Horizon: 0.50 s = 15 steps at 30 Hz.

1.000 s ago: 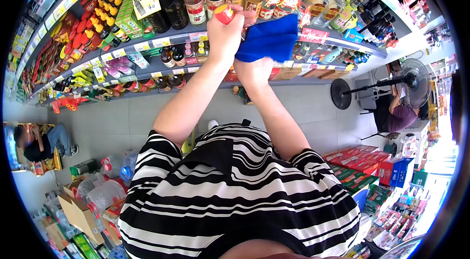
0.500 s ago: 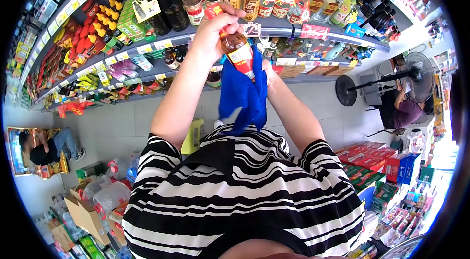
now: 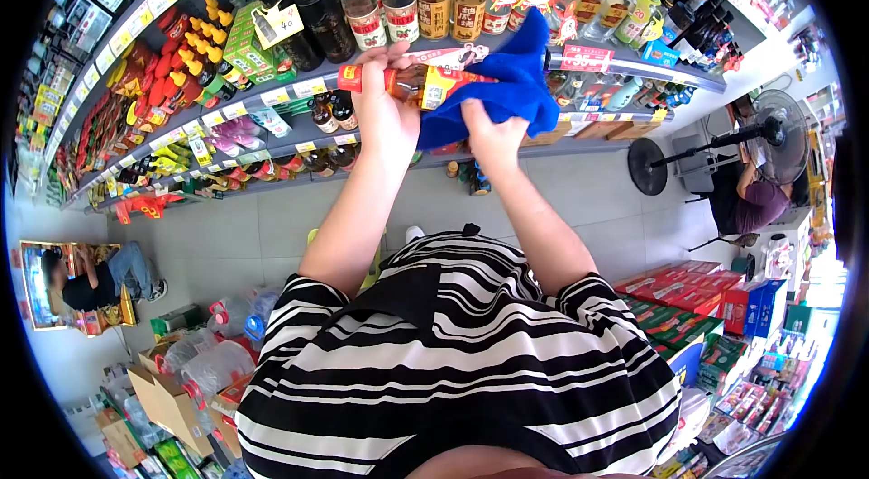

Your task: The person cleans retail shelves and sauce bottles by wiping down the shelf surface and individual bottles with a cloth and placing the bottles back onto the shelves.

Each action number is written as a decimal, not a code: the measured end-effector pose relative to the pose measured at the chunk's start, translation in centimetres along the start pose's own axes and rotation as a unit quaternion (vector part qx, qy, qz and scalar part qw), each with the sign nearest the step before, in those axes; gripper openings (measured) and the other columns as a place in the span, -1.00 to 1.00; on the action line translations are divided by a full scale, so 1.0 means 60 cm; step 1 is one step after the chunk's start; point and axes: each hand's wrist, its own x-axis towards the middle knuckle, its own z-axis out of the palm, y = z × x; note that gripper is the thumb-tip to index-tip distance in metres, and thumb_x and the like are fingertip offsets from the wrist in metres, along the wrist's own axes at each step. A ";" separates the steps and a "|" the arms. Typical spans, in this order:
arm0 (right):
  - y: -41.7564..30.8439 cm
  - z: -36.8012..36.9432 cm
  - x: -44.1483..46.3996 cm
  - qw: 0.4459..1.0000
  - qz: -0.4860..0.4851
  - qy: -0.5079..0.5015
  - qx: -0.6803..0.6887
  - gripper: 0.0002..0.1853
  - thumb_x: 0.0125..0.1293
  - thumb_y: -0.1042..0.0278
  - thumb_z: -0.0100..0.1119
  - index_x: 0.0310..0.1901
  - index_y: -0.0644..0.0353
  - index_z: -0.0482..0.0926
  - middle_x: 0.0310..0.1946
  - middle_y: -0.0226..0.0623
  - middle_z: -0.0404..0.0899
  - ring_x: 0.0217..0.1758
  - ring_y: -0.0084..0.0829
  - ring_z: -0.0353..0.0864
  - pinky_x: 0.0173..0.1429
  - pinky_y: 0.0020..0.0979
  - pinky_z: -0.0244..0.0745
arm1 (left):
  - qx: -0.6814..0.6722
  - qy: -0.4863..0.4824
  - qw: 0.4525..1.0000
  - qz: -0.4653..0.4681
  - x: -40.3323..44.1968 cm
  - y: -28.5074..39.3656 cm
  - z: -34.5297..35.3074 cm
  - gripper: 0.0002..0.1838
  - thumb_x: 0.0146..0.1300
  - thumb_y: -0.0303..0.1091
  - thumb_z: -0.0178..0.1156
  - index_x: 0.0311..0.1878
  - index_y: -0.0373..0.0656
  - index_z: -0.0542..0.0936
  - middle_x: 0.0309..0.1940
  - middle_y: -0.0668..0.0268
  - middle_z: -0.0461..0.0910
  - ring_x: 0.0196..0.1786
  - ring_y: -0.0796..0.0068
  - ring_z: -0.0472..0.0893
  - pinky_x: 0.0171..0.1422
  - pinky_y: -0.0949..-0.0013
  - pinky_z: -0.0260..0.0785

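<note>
My left hand [image 3: 387, 103] is wrapped round the neck end of a bottle [image 3: 412, 83] with a red cap and a red and yellow label. The bottle lies sideways in front of the shelf edge. A blue cloth [image 3: 516, 85] covers its right end, and my right hand [image 3: 493, 128] grips that cloth against it. Behind them, clear glass bottles [image 3: 362, 13] and amber bottles [image 3: 469, 1] stand upright on the shelf.
Price tags line the shelf edge [image 3: 317, 86]. Black bottles and yellow-capped bottles stand at left. A fan [image 3: 769, 130] and a seated person [image 3: 760, 194] are at right, another person [image 3: 90, 284] at far left. Boxes [image 3: 688, 289] and a carton [image 3: 167, 402] flank me.
The bottle has turned from pointing down towards me to lying sideways. The blue cloth has moved up and right with my right hand, and now wraps the bottle's right end.
</note>
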 end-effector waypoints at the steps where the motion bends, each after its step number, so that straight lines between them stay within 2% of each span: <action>1: -0.028 0.000 0.015 0.996 0.064 0.029 0.052 -0.78 0.05 0.53 0.25 -0.22 0.29 0.51 -0.43 -0.46 0.54 -0.33 -0.55 0.53 -0.17 -0.45 0.45 | 0.010 -0.028 0.999 -0.030 -0.009 0.009 0.000 -0.87 0.25 -0.40 0.05 -0.15 -0.16 0.44 -0.04 0.15 0.54 -0.07 0.42 0.52 0.13 0.30 0.35; 3: -0.013 -0.022 0.030 0.979 0.186 0.004 0.085 -0.88 0.16 0.49 0.18 -0.25 0.28 0.54 -0.38 -0.44 0.55 -0.29 -0.55 0.53 -0.15 -0.45 0.44 | 0.026 -0.084 0.992 -0.088 -0.024 0.029 0.010 -0.82 0.27 -0.30 0.07 -0.13 -0.14 0.49 0.04 0.16 0.53 0.05 0.37 0.49 0.18 0.30 0.30; 4: -0.001 -0.033 0.036 0.969 0.238 0.006 0.073 -0.90 0.26 0.43 0.11 -0.29 0.26 0.57 -0.36 -0.45 0.57 -0.30 -0.56 0.53 -0.18 -0.45 0.44 | 0.049 -0.123 0.985 -0.108 -0.021 0.036 -0.015 -0.76 0.29 -0.25 0.07 -0.06 -0.15 0.51 0.13 0.13 0.48 0.21 0.27 0.42 0.20 0.26 0.29; 5: 0.019 -0.040 0.049 0.983 0.164 0.010 0.085 -0.85 0.30 0.37 0.10 -0.28 0.24 0.59 -0.42 -0.48 0.56 -0.36 -0.59 0.52 -0.24 -0.46 0.43 | 0.034 -0.135 0.982 -0.129 -0.021 0.054 -0.025 -0.79 0.29 -0.30 0.08 -0.08 -0.15 0.52 0.11 0.12 0.50 0.16 0.30 0.47 0.12 0.28 0.35; 7: 0.026 -0.065 0.059 0.972 0.228 -0.013 0.053 -0.85 0.30 0.36 0.09 -0.32 0.23 0.59 -0.48 -0.52 0.54 -0.40 -0.62 0.49 -0.28 -0.46 0.42 | 0.207 -0.183 0.957 -0.092 -0.021 0.081 -0.041 -0.83 0.28 -0.36 0.11 -0.10 -0.14 0.54 0.10 0.12 0.51 0.05 0.33 0.55 -0.01 0.33 0.43; 8: 0.036 -0.073 0.060 0.969 0.241 -0.040 0.027 -0.83 0.32 0.34 0.08 -0.36 0.23 0.58 -0.53 -0.54 0.52 -0.44 -0.65 0.46 -0.32 -0.48 0.39 | 0.356 -0.187 0.914 -0.061 -0.028 0.086 -0.040 -0.81 0.23 -0.34 0.19 -0.13 -0.20 0.54 -0.03 0.11 0.58 -0.13 0.39 0.62 -0.17 0.38 0.46; 9: 0.036 -0.076 0.062 0.969 0.232 -0.069 0.047 -0.82 0.32 0.33 0.08 -0.36 0.23 0.57 -0.53 -0.54 0.51 -0.44 -0.65 0.46 -0.33 -0.49 0.39 | 0.477 -0.237 0.845 -0.051 -0.036 0.094 -0.035 -0.75 0.19 -0.29 0.22 -0.13 -0.23 0.54 -0.10 0.09 0.59 -0.14 0.33 0.63 -0.14 0.34 0.46; 11: 0.023 -0.077 0.068 0.965 0.213 -0.128 0.087 -0.81 0.32 0.32 0.07 -0.37 0.23 0.56 -0.53 -0.55 0.51 -0.44 -0.67 0.45 -0.35 -0.50 0.37 | 0.686 -0.320 0.653 -0.025 -0.047 0.116 -0.016 -0.63 0.12 -0.20 0.29 -0.13 -0.30 0.53 -0.24 0.05 0.62 -0.16 0.21 0.64 -0.08 0.25 0.46; 12: 0.005 -0.073 0.072 0.961 0.211 -0.153 0.094 -0.82 0.30 0.31 0.09 -0.35 0.24 0.55 -0.49 -0.53 0.51 -0.44 -0.68 0.44 -0.35 -0.54 0.37 | 0.749 -0.336 0.569 -0.058 -0.051 0.120 0.003 -0.56 0.06 -0.12 0.32 -0.16 -0.31 0.54 -0.35 0.00 0.61 -0.26 0.13 0.63 -0.13 0.22 0.44; 13: -0.003 -0.068 0.072 0.952 0.244 -0.146 0.117 -0.84 0.28 0.31 0.11 -0.33 0.23 0.55 -0.48 -0.52 0.51 -0.44 -0.67 0.45 -0.35 -0.54 0.38 | 0.772 -0.355 0.525 -0.045 -0.052 0.104 -0.005 -0.59 0.06 -0.13 0.29 -0.16 -0.28 0.55 -0.36 0.00 0.61 -0.28 0.08 0.62 -0.13 0.19 0.43; 15: -0.016 -0.055 0.078 0.929 0.305 -0.131 0.162 -0.85 0.25 0.32 0.13 -0.30 0.23 0.55 -0.45 -0.49 0.52 -0.42 -0.64 0.47 -0.33 -0.54 0.40 | 0.695 -0.359 0.623 -0.027 -0.066 0.076 -0.032 -0.63 0.06 -0.20 0.28 -0.16 -0.28 0.54 -0.37 -0.01 0.60 -0.30 0.04 0.61 -0.17 0.19 0.42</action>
